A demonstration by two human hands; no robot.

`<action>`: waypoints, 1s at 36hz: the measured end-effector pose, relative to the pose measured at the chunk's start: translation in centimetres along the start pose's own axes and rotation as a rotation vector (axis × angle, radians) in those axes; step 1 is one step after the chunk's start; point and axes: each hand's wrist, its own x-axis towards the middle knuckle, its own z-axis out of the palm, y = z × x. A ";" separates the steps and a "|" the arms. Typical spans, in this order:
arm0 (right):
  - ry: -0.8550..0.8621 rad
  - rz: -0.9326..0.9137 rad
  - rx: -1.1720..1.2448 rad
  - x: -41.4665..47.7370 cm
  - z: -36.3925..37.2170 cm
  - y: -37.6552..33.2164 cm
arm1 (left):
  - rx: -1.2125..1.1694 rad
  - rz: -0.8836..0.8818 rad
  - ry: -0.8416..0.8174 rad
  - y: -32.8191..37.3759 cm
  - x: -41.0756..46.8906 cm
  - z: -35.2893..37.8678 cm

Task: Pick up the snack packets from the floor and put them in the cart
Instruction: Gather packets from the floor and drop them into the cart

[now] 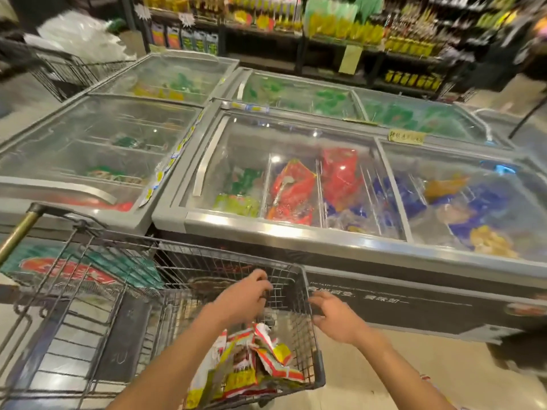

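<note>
Several red, yellow and white snack packets [260, 362] lie heaped in the near right corner of the wire cart [207, 253]. My left hand [242, 297] hovers inside the cart above the heap, fingers loosely curled downward, with nothing visibly in it. Just outside the cart's right wall, my right hand [334, 318] has its fingers spread, the fingertips close to the rim; whether they touch it I cannot tell. No packet shows clearly on the floor.
Glass-topped chest freezers [296, 184] full of bagged food stand directly behind the cart. A second wire cart [65, 69] stands at the back left. Stocked shelves [340, 31] line the far wall. Beige floor [370, 374] lies right of the cart, with a dark shape [518, 350] at its edge.
</note>
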 end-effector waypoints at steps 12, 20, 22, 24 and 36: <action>0.391 0.111 0.120 -8.0 -8.6 7.9 | 0.087 0.295 0.033 12.9 6.4 -7.8; 0.696 0.256 0.258 -15.6 -10.7 14.3 | 0.151 0.473 0.087 25.5 9.2 -6.0; 0.741 0.289 0.269 -17.7 -10.8 16.2 | 0.171 0.517 0.095 28.6 9.8 -5.2; 0.759 0.330 0.266 -20.0 -11.0 17.9 | 0.184 0.551 0.078 31.8 10.5 -4.4; 0.775 0.575 0.318 -35.0 -6.3 29.5 | 0.281 0.770 -0.062 48.7 10.7 4.2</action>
